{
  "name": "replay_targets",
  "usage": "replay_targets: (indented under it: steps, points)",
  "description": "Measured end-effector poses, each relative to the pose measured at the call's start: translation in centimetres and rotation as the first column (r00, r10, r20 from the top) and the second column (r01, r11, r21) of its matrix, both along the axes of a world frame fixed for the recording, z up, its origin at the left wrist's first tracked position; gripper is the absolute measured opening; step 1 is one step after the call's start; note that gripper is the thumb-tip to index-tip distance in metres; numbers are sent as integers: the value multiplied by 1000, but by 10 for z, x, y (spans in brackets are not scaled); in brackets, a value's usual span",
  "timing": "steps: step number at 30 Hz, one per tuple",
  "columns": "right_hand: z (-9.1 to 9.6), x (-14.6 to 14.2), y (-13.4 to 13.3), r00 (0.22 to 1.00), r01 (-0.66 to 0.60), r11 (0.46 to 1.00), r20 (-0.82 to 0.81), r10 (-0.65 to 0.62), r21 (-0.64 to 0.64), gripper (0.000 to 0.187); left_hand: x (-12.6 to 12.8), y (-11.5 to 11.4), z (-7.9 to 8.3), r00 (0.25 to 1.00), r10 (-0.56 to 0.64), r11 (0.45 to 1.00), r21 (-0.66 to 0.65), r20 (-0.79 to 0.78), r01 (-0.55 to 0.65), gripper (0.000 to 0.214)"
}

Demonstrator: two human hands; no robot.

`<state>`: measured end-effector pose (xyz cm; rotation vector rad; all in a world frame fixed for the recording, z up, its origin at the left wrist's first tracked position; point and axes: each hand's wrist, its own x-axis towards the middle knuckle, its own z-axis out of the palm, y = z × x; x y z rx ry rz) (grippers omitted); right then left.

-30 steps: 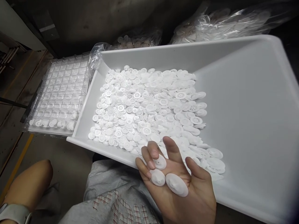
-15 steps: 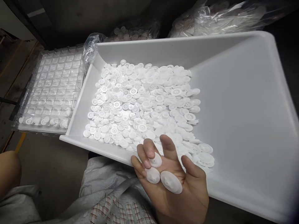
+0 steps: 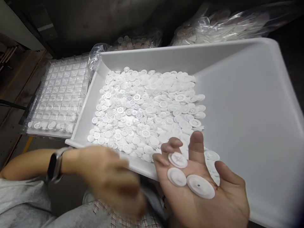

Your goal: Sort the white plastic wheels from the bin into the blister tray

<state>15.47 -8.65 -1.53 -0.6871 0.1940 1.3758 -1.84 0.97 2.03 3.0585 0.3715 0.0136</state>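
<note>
My right hand (image 3: 204,186) is held palm up over the near rim of a big white tray (image 3: 249,104), fingers spread. Three white plastic gears (image 3: 187,175) lie on its palm and fingers, the largest nearest the thumb. A heap of several white gears (image 3: 147,107) fills the left half of the tray. My left hand (image 3: 109,180), with a dark watch on the wrist, is smeared by motion below the tray's near rim, just left of my right hand; its fingers cannot be made out.
A clear blister tray (image 3: 59,98) with rows of pockets lies left of the white tray, a few gears in its front row. Clear bags of white parts (image 3: 213,25) sit behind the tray. Grey and checked cloth (image 3: 99,215) covers my lap.
My left hand has swung in from the far left toward my right hand. My right hand has shifted slightly right and opened flatter, still bearing the three gears.
</note>
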Motion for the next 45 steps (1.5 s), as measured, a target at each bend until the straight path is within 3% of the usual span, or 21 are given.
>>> replay_targets:
  steps: [2,3,6,9,12,16,21,23,24,28,34,37,45]
  points:
    - [0,1,3,998,42,999,37,-42,-4,34,14,18,-8,997,-40,999,-26,-70,39,16]
    - [0,1,4,998,52,999,40,-52,-9,34,22,28,-15,997,-4,1000,-12,-71,3,16]
    - [2,-1,5,998,62,997,11,-61,-51,33,46,47,-38,997,12,1000,-7,-83,-13,23]
    - [4,-1,4,995,87,994,-33,-89,-67,34,60,50,-56,993,-42,998,-42,-112,37,16]
    - [5,-2,4,993,96,994,-71,-99,-47,35,63,47,-63,993,-38,998,-64,-113,30,13]
    - [5,-4,4,998,57,998,-31,-58,-36,33,53,47,-47,999,11,996,-92,-51,-16,12]
    - [5,-13,6,1000,-5,1000,-10,5,8,37,27,21,11,981,111,983,-161,159,-85,25]
    - [6,-20,8,995,-82,995,-43,84,62,39,21,4,27,923,135,978,-198,361,-65,25]
    - [7,-24,9,990,-126,988,-50,130,88,40,20,-3,30,920,131,983,-166,370,-73,28]
    - [8,-36,12,969,-236,963,-40,243,132,47,22,-12,24,943,156,987,-73,293,-141,37]
    - [5,-41,14,959,-267,956,-62,276,122,45,17,-2,13,948,178,980,-134,263,-147,27]
    - [4,-43,16,951,-299,951,-56,303,76,50,13,0,14,940,231,960,-213,253,-179,35]
    - [3,-46,21,930,-340,932,-97,353,126,44,-1,-5,7,855,388,894,-367,344,-258,37]
